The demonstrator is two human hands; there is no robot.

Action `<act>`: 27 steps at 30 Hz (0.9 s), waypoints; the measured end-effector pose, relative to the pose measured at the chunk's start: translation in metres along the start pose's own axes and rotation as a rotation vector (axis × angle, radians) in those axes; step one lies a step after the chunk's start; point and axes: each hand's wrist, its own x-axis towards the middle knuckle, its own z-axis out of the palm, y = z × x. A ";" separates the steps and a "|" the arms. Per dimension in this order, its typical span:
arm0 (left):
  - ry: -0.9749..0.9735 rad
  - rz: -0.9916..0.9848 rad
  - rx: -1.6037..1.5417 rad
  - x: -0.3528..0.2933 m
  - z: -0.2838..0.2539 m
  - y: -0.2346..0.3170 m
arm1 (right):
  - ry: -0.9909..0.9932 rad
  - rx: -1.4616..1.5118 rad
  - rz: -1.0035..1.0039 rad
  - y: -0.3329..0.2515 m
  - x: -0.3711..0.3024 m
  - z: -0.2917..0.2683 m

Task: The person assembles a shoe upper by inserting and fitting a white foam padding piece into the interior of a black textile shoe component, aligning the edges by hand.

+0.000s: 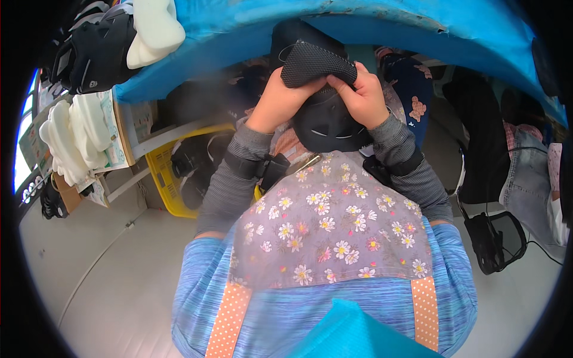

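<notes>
Over my lap I hold a black shoe upper (331,122) with both hands. A dotted, mesh-like flap (313,62) with pale stitching along its edge is folded up between them. My left hand (279,102) is closed on the flap's left side, its fingers partly hidden behind the fabric. My right hand (363,98) pinches the flap's right edge, thumb in front. The two thumbs nearly meet at its lower edge. A thin metal tool (307,163) lies on the flowered apron (328,224), just below the upper; its kind is unclear.
A blue-covered table (233,27) curves across the front. Black shoes (98,53) and white foam shapes (156,30) sit at its left end. More white shapes (77,134) stand below. A yellow basket (170,185) holds dark items. Another person's patterned trousers (418,101) show under the table.
</notes>
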 end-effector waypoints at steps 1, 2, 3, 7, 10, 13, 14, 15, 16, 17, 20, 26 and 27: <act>0.007 0.002 -0.002 0.001 -0.001 -0.003 | 0.017 0.010 0.017 -0.002 0.001 0.001; 0.010 0.028 0.008 0.000 -0.001 -0.006 | 0.033 0.020 0.031 -0.004 0.002 0.001; 0.014 0.057 0.020 -0.001 -0.002 -0.009 | 0.024 0.019 0.022 -0.005 0.002 0.002; 0.053 0.039 0.017 -0.008 0.001 -0.002 | 0.028 0.037 -0.004 0.001 -0.001 0.002; 0.114 0.174 0.240 -0.016 0.009 0.011 | 0.047 0.113 -0.065 0.009 -0.005 0.004; 0.065 0.107 0.457 -0.018 0.009 0.009 | 0.056 0.193 -0.087 0.016 -0.005 0.003; 0.059 0.105 0.460 -0.018 0.008 0.008 | 0.052 0.215 -0.100 0.018 -0.004 0.002; 0.071 0.115 0.509 -0.019 0.007 0.006 | 0.059 0.217 -0.096 0.020 -0.003 0.002; 0.081 0.124 0.555 -0.019 0.008 0.005 | 0.033 0.193 -0.120 0.020 -0.001 0.000; 0.073 0.119 0.556 -0.018 0.009 0.005 | 0.007 0.169 -0.143 0.020 0.001 -0.001; 0.072 0.005 0.253 -0.014 0.010 0.006 | -0.022 0.120 -0.189 0.020 0.006 -0.001; 0.071 0.009 0.015 -0.008 0.007 -0.002 | -0.005 0.106 -0.155 0.018 0.009 0.001; 0.090 0.018 0.015 -0.010 0.008 -0.004 | -0.010 0.103 -0.159 0.019 0.008 0.001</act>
